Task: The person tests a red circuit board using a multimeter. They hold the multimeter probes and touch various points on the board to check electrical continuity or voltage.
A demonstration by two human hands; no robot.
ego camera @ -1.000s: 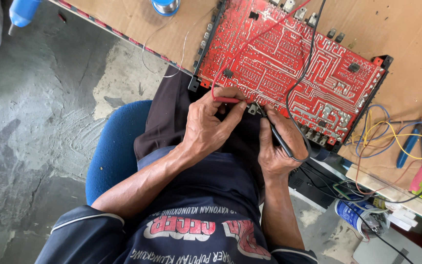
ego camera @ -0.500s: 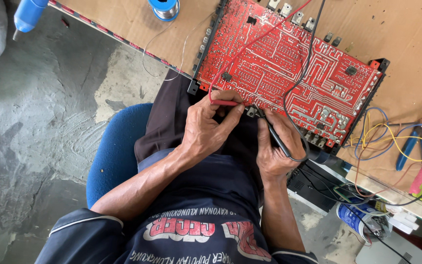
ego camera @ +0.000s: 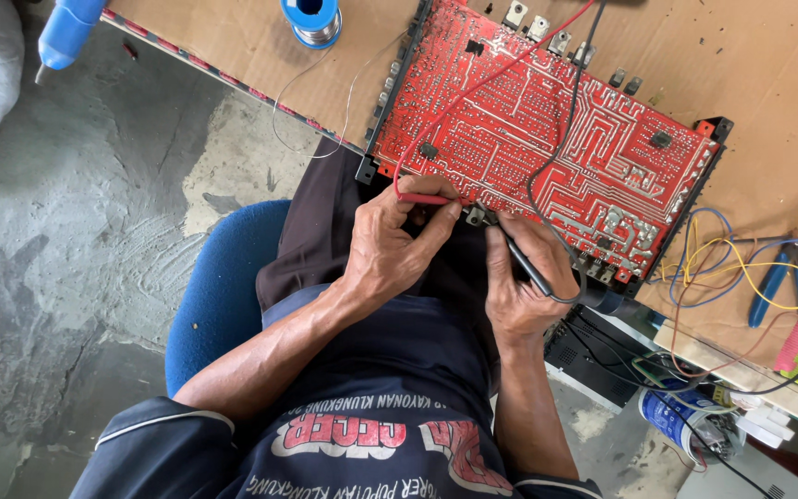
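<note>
A large red circuit board lies solder-side up on a brown bench, its near edge over my lap. My left hand pinches a red test probe against the board's near edge; its red lead runs up across the board. My right hand grips a black test probe, its tip pointed at the metal components on that same edge. The black lead loops over the board. The two hands are a few centimetres apart.
A solder spool and a blue tool sit at the bench's left end. Blue-handled pliers and coloured wires lie to the right. Below the bench are a black box and a can. I sit on a blue chair over a concrete floor.
Both hands keep their probes at the board's near edge, the fingers shifting only slightly. The view has drifted a little.
</note>
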